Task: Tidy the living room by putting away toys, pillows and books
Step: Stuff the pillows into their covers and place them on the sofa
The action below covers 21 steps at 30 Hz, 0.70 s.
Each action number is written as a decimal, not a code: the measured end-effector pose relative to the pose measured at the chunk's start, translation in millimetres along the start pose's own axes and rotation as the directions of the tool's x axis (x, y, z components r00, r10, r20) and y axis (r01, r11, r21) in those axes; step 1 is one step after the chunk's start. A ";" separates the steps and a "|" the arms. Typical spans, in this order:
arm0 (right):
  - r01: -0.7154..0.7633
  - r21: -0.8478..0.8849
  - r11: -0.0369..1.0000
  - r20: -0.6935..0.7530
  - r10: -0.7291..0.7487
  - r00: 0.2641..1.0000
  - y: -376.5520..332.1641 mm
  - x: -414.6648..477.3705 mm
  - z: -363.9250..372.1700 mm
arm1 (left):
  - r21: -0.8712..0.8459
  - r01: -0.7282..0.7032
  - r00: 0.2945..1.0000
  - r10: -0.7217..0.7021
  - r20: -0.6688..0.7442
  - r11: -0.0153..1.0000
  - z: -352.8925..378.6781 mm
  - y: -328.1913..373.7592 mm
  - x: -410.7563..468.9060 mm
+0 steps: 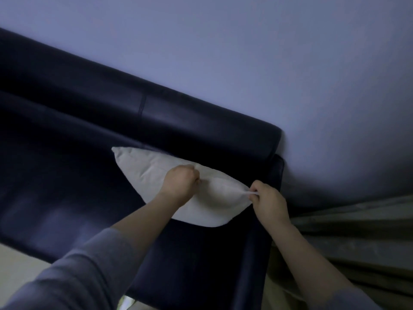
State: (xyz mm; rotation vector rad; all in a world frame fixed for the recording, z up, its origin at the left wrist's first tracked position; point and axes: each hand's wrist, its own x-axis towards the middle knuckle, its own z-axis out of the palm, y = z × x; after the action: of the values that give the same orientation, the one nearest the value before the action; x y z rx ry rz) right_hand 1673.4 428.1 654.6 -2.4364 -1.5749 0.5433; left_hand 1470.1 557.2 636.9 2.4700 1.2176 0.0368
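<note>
Pillow (143, 168) on sofa (89, 130) seat, leaning on backrest, armrest end. Left hand (181, 182) clenched on its 12 o'clock edge; right hand (270, 200) pinches the 3 o'clock corner. Advice: pull evenly, seat it square, avoid twisting the corner.

One head-worn wide-angle view; it looks forward and down onto the sofa (67, 175) end against the wall (223, 52); rolled, so the sofa back runs diagonally; close, the left hand (181, 182) and right hand (270, 202) at mid-frame on the pillow (214, 204).
</note>
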 end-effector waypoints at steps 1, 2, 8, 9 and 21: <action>-0.020 -0.003 1.000 0.009 0.020 1.000 3.9 5.0 -1.1 | 0.008 -0.007 1.000 0.007 0.008 1.000 3.5 2.5 2.9; -0.035 -0.003 0.999 0.036 0.035 0.999 7.2 8.2 -2.5 | 0.017 -0.015 1.000 0.015 0.013 1.000 6.2 4.9 4.1; -0.146 0.064 0.987 0.092 0.139 0.986 27.9 7.8 5.7 | -0.025 -0.036 0.998 0.035 -0.046 0.999 22.4 9.3 13.4; -0.173 0.027 0.985 0.121 0.168 0.978 32.3 7.1 10.6 | -0.035 -0.026 0.999 0.025 -0.031 0.999 25.4 8.9 14.4; -0.167 0.068 0.984 -0.017 0.169 0.986 21.4 -12.8 13.7 | -0.135 -0.020 0.996 0.007 -0.093 0.991 27.9 6.2 -22.3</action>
State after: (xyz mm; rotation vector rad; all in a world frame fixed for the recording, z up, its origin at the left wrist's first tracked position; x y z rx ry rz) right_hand 1681.1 407.0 637.1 -2.5305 -1.3283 0.5825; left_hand 1466.2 527.6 616.5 2.3812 1.1943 0.2331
